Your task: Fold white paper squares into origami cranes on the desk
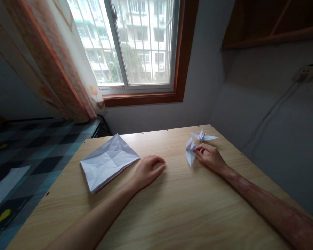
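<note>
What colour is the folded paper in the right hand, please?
White; the held paper shows best in the head view.

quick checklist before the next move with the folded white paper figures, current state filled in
1. Folded white paper figure with pointed wings pinched in right hand: ok
2. Left hand free of paper: ok
3. Second winged white paper figure on the light wood-grain table: ok
4. Creased white four-cornered paper smooth: not ok, fold lines cross it
5. Held figure's underside clear of the table: cannot tell
</note>
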### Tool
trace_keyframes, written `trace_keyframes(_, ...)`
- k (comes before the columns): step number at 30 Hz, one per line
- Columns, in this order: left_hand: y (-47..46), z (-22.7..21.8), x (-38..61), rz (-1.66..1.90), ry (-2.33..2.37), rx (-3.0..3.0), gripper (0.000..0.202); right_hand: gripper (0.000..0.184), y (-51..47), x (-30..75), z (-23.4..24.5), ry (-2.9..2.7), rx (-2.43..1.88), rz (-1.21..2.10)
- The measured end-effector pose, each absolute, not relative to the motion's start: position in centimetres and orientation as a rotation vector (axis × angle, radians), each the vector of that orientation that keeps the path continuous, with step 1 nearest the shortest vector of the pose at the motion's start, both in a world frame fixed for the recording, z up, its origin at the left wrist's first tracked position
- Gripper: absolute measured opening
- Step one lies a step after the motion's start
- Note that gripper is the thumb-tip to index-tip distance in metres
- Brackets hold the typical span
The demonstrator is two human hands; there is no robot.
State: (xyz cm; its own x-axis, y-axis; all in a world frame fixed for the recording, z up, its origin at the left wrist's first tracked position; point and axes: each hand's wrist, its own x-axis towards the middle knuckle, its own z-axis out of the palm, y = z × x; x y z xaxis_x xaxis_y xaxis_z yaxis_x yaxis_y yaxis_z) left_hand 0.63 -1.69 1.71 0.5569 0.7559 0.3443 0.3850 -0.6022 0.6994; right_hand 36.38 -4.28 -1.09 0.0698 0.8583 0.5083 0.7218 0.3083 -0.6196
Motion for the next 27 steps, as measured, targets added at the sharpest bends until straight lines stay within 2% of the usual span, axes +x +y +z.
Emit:
trace_keyframes(6,-1.4,1.5,0.7,0.85,0.822,2.317,0.016,0.037,-3.4,41.0,-1.9,-1.604,-1.539,0.189)
trace_keyframes(17,-1.6,1.7,0.7,0.832,0.817,2.357,0.014,0.047,-2.4,42.2,-3.6,-1.458,-1.543,0.347)
trace_keyframes(25,-1.7,1.3,0.7,0.815,0.862,2.435,0.011,0.029,-6.5,42.7,-4.2,-1.496,-1.561,0.415)
trace_keyframes(27,-1.7,1.2,0.7,0.801,0.863,2.463,0.013,0.028,-8.0,42.7,-4.1,-1.583,-1.563,0.342)
